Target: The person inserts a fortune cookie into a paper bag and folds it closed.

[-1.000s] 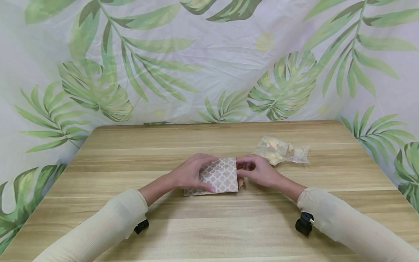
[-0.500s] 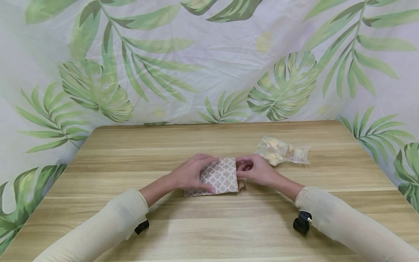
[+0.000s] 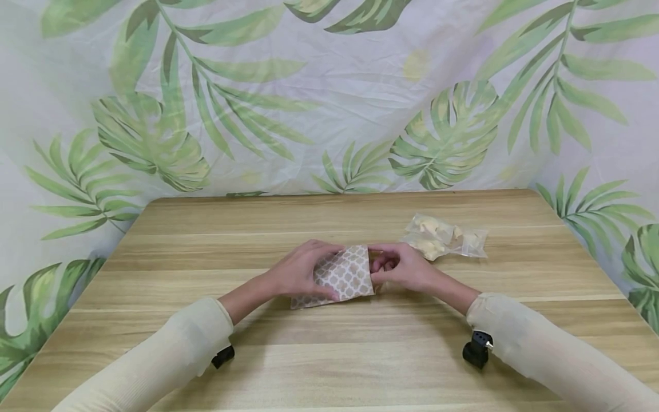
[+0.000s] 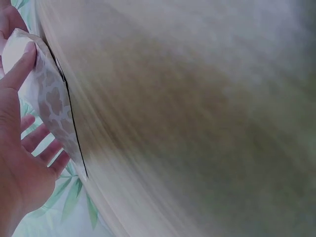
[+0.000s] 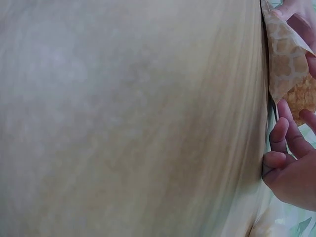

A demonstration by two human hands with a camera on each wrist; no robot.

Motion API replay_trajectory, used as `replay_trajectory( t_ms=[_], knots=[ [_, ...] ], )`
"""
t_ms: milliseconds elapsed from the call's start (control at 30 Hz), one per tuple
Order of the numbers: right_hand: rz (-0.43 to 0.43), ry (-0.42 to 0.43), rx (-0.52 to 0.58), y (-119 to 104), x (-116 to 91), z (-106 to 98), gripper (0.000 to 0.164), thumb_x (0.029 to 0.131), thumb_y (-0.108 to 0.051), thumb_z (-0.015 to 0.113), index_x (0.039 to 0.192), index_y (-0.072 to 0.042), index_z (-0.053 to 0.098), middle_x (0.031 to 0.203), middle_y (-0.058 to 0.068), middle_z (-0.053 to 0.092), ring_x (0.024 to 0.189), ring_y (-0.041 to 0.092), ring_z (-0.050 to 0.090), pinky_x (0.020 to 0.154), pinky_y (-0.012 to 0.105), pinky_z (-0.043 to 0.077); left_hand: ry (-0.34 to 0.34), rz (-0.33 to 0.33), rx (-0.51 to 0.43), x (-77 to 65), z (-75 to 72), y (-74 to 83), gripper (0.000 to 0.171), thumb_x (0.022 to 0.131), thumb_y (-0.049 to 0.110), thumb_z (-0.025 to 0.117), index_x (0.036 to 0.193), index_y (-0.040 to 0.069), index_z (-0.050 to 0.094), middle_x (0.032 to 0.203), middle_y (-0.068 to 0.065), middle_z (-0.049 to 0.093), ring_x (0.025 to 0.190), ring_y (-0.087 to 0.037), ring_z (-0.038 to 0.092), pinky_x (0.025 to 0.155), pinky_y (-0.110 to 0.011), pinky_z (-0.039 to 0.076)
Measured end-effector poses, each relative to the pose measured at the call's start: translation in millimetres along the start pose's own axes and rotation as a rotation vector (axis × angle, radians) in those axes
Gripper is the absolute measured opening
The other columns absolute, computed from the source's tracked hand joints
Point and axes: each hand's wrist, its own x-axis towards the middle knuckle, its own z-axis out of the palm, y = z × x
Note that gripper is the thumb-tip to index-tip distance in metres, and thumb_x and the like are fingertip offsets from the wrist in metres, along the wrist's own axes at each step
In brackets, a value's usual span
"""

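A flat paper bag (image 3: 347, 274) with a beige-and-white lattice print lies mid-table, its mouth facing right. My left hand (image 3: 298, 272) grips it from the left, the thumb on its near side and the fingers along its far side. At the mouth, my right hand (image 3: 407, 268) holds the bag's edge, thumb and index finger against it and the other fingers curled. The right wrist view shows a rough brown, bread-like surface (image 5: 302, 101) under the bag's raised edge. What the right fingertips touch inside is partly hidden.
Clear plastic packets (image 3: 445, 236) with pale, lumpy contents lie behind the right hand. The wood-grain table (image 3: 329, 366) ends at a leaf-print cloth (image 3: 355, 103) along the back and sides.
The bag's near right corner has risen slightly and its right edge has shifted a little left. Less of the brown piece shows at the mouth. The left hand has barely moved.
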Motion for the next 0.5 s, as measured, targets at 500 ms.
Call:
replay_trajectory(
  t_ms=[500],
  knots=[
    [-0.111,-0.073,-0.05,0.2,-1.3,-3.9,0.076,0.081,-0.002,0.084,0.146,0.014,0.047,0.096,0.015,0.071,0.075,0.014,0.057,0.067,0.021,0.049,-0.01,0.014,-0.033,1.7,-3.3,-1.0,0.095,0.071,0.046,0.094,0.146,0.002,0.056,0.142,-0.013,0.063,0.132,-0.033,0.056,0.113,-0.051,0.044]
  ],
)
